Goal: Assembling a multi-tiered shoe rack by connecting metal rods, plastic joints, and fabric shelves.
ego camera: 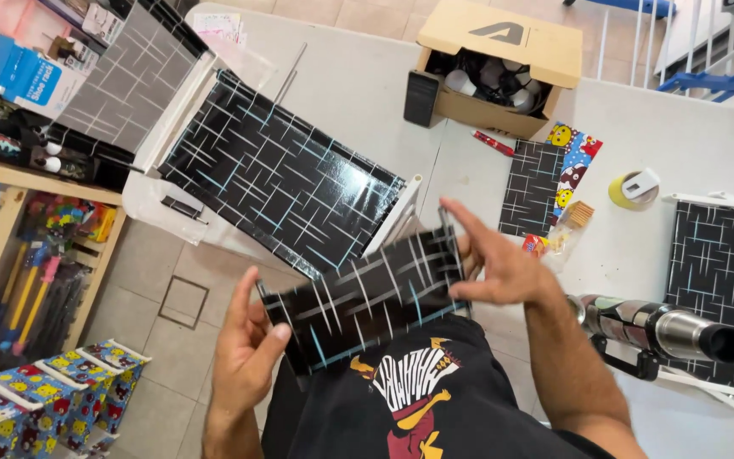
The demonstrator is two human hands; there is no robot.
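Both hands hold a black patterned sheet (367, 297) at centre frame: left hand (244, 348) pinches its lower left end, right hand (494, 263) steadies the upper right end, keeping it stretched above the table (367, 93).

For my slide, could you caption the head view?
Both hands, left hand and right hand, hold a black patterned sheet above a white table.

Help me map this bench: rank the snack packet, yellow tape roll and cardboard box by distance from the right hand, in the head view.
From the right hand:
1. Snack packet, just right of it.
2. Yellow tape roll, farther right.
3. Cardboard box, at the table's far edge.
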